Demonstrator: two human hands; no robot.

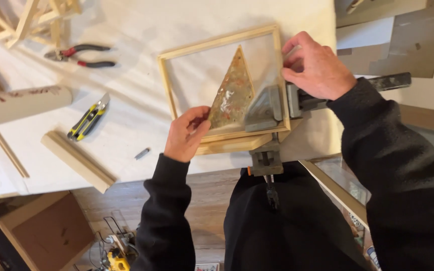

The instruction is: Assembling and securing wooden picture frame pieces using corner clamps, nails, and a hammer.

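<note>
The wooden frame lies flat near the front edge of the tabletop, with a see-through plastic sheet over its middle; under the sheet sits a paint-stained triangle piece, its tip pointing to 12 o'clock; the frame's corner at 5 o'clock sits in a grey corner clamp, and the clamp's handle sticks out past the tabletop edge at 6 o'clock.

The left hand is at 7 o'clock from the triangle piece; its grip is pressed together, with thumb and fingers pinching the bottom left corner of the triangle piece and sheet; the right hand is at 3 o'clock from the frame; its fingers are curled over the frame's right rail just above the clamp, pressing on it; both arms wear black sleeves.

The tabletop is covered with a white cloth; at 9 o'clock from the frame lies a yellow and black utility knife; red-handled pliers lie at 10 o'clock; a short wooden block lies at 8 o'clock, and a small grey bit lies just beside the left hand; thin wooden racks stand at the far left corner; below the tabletop there is a brown wooden floor and a cardboard box.
</note>
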